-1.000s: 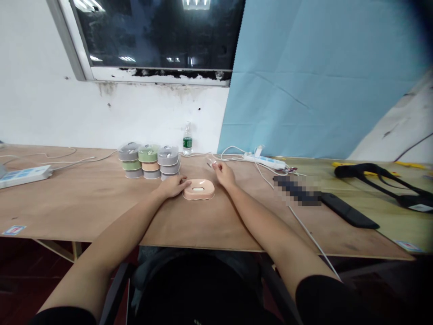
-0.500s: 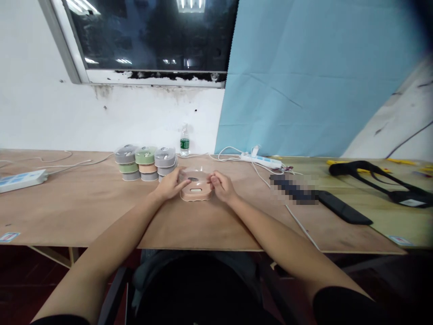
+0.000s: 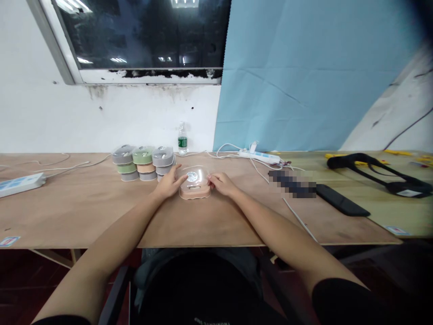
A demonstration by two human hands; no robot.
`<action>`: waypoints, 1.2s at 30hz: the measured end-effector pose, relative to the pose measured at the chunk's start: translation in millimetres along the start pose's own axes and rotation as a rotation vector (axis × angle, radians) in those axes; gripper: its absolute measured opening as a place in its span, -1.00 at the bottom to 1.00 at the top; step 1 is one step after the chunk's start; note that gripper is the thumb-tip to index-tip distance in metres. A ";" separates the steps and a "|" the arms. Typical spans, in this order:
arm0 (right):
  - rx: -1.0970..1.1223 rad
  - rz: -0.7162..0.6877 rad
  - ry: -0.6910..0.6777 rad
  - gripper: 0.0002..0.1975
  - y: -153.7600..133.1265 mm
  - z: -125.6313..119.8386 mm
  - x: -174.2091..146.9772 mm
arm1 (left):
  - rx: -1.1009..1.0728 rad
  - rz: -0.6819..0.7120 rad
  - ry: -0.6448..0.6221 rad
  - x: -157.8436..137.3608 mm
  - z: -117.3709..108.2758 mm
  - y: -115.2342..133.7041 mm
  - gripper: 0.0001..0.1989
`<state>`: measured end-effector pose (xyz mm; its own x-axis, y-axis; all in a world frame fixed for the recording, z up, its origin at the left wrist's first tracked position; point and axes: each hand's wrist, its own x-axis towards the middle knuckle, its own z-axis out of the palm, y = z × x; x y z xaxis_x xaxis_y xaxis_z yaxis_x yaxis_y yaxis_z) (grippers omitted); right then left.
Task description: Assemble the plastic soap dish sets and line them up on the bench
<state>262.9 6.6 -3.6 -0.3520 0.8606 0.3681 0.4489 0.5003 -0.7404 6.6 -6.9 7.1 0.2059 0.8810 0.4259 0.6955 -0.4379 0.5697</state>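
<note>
On the tabletop before me stands a pink container [image 3: 195,194] with a wavy lower edge. A clear plastic lid [image 3: 200,173] lies over its top, with a round white patterned disc [image 3: 192,177] at its middle. My left hand [image 3: 168,183] grips the lid's left side, thumb on top and fingers around the edge. At the right side, my right hand [image 3: 221,183] pinches the lid's edge between thumb and fingers. Whether the lid sits fully down all around cannot be told.
Stacked grey, green and pink containers [image 3: 144,155] stand behind my left hand. Near the wall is a water bottle [image 3: 182,140]. A power strip [image 3: 259,156] with white cables lies back right, another power strip [image 3: 22,184] far left. A black phone-like slab [image 3: 341,200] and a black strap frame [image 3: 372,174] lie right.
The clear lid, earlier tilted up above the pink container, has come down flatter onto it, and its disc now shows. Both hands stay at its sides. The view has shifted slightly.
</note>
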 end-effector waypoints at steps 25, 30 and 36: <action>-0.060 0.290 -0.219 -0.61 15.8 -3.4 4.3 | 0.089 0.005 -0.235 2.2 4.2 -3.5 -0.39; -0.058 0.297 -0.213 -0.58 10.2 -3.6 2.0 | 0.099 -0.019 -0.266 3.0 3.0 -4.0 -0.39; -0.086 0.279 -0.201 -0.53 6.5 -3.7 0.5 | 0.124 -0.044 -0.263 6.5 6.8 -10.0 -0.32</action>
<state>268.6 10.6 -6.1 -0.3569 0.9336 0.0333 0.6153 0.2617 -0.7436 5.7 4.4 -0.6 0.3340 0.9218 0.1965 0.7831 -0.3875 0.4865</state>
